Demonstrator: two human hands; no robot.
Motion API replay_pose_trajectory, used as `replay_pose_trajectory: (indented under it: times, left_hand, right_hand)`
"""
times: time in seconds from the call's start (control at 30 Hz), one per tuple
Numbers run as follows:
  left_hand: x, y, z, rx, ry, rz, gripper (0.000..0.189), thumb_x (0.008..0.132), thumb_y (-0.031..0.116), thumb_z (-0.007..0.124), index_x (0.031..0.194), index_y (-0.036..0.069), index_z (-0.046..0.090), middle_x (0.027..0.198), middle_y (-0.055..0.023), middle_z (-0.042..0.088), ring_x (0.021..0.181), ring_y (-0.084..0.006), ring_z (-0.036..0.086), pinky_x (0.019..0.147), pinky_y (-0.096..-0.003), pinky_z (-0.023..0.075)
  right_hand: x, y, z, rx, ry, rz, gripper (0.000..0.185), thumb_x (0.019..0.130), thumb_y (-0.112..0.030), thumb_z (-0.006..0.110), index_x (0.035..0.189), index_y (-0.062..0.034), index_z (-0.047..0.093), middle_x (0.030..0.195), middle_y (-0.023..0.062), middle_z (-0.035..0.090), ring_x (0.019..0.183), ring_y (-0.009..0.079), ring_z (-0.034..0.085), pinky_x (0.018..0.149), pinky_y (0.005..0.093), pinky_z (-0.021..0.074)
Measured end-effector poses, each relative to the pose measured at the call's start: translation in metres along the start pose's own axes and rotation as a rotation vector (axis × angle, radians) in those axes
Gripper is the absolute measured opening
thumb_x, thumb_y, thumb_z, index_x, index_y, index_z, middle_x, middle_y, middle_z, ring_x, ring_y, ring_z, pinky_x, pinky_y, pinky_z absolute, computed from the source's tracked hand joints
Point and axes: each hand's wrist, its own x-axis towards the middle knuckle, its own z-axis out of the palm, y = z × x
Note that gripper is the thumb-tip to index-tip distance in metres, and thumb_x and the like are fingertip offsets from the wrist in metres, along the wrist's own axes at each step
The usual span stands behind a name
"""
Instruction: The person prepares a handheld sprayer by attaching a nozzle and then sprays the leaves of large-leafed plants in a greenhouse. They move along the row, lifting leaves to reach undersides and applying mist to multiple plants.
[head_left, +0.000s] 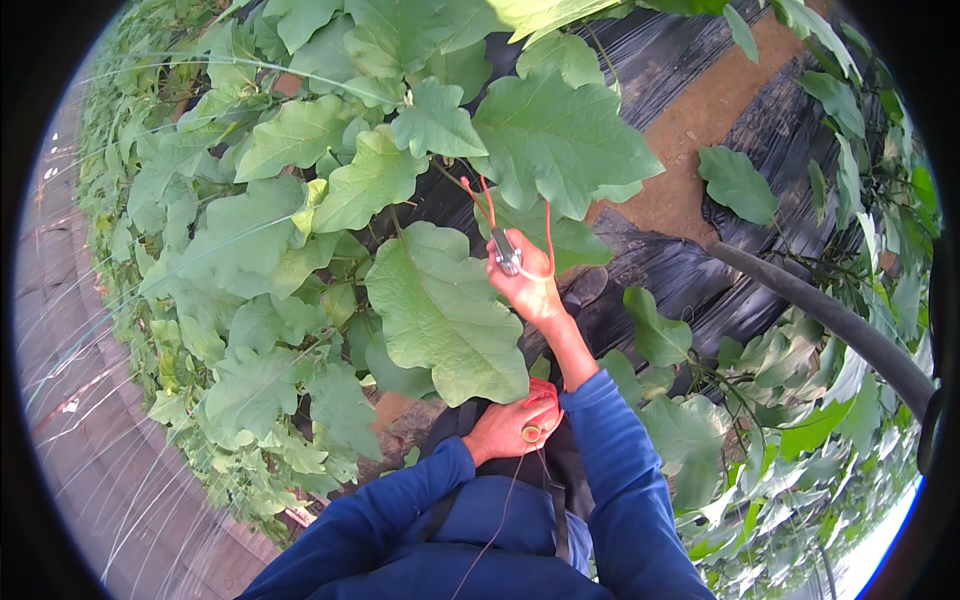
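Observation:
My right hand (529, 281) is raised near the middle of the view, among large lobed leaves, closed on a small dark-and-metal hand tool (506, 253). Thin red strips or handles (480, 199) extend above the tool, and a red loop (549, 232) curves beside the fingers; how they join is unclear. Near my waist, my left hand (499, 429) is wrapped around a red object (541, 401) with a round yellow-green end (531, 433). A thin dark cord (499, 517) trails from it down my blue top. A broad green leaf (450, 315) hangs just left of my right forearm.
Dense leafy plants, apparently eggplant (247, 247), fill the left side; more foliage (787, 375) grows at right. Black plastic mulch (697, 277) covers ground beside brown soil (686, 142). A dark pipe or hose (825, 307) crosses at right. Thin strings (142, 480) stretch across the left edge.

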Motion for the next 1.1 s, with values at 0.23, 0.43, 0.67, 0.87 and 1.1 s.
replay_pose_trajectory:
  times: [0.23, 0.43, 0.67, 0.87, 1.1]
  left_hand:
    - [0.024, 0.028, -0.006, 0.077, -0.08, 0.03, 0.068, 0.078, 0.033, 0.081, 0.139, 0.015, 0.057, 0.14, -0.0124, 0.056, 0.126, -0.0393, 0.058, 0.102, -0.049, 0.0536]
    - [0.06, 0.075, -0.021, 0.206, -0.051, 0.162, 0.069, 0.078, 0.033, 0.08, 0.139, 0.012, 0.055, 0.143, -0.0141, 0.052, 0.137, -0.0403, 0.045, 0.103, -0.049, 0.0536]
    - [0.086, 0.164, -0.084, 0.392, 0.038, 0.397, 0.05, 0.078, 0.01, 0.071, 0.127, 0.008, 0.06, 0.126, -0.0162, 0.061, 0.122, -0.0387, 0.058, 0.093, -0.0482, 0.0533]
    - [0.095, 0.283, -0.223, 0.283, 0.541, 0.571, 0.028, 0.085, 0.011, 0.073, 0.112, 0.007, 0.07, 0.1, -0.0116, 0.073, 0.091, -0.0354, 0.072, 0.078, -0.0451, 0.0599]
    - [0.228, 0.315, -0.442, 0.492, 1.136, 0.56, 0.064, 0.088, 0.03, 0.076, 0.142, 0.004, 0.054, 0.148, -0.0216, 0.055, 0.141, -0.0384, 0.049, 0.114, -0.048, 0.0432]
  right_hand:
    - [-0.102, -0.04, -0.052, 0.078, 0.118, 0.023, 0.027, 0.084, 0.0, 0.07, 0.109, -0.0037, 0.062, 0.09, 0.0015, 0.065, 0.081, 0.0096, 0.062, 0.076, 0.0274, 0.0524]
    - [-0.148, -0.074, -0.1, 0.185, 0.223, 0.049, 0.028, 0.085, 0.002, 0.068, 0.112, -0.0041, 0.061, 0.091, -0.0004, 0.063, 0.083, 0.0081, 0.061, 0.078, 0.0259, 0.052]
    - [-0.17, -0.117, -0.168, 0.198, 0.37, -0.03, 0.026, 0.086, 0.003, 0.066, 0.11, -0.0044, 0.06, 0.092, 0.0001, 0.062, 0.084, 0.0086, 0.059, 0.08, 0.0261, 0.0512]
    - [-0.163, -0.14, -0.217, 0.165, 0.479, -0.081, 0.021, 0.09, 0.003, 0.064, 0.109, -0.0031, 0.06, 0.093, 0.0013, 0.063, 0.084, 0.0094, 0.06, 0.08, 0.0266, 0.0513]
    - [-0.126, -0.174, -0.246, 0.153, 0.506, -0.11, 0.023, 0.091, 0.003, 0.064, 0.112, -0.0034, 0.059, 0.094, 0.0022, 0.063, 0.085, 0.0108, 0.061, 0.082, 0.0278, 0.0522]
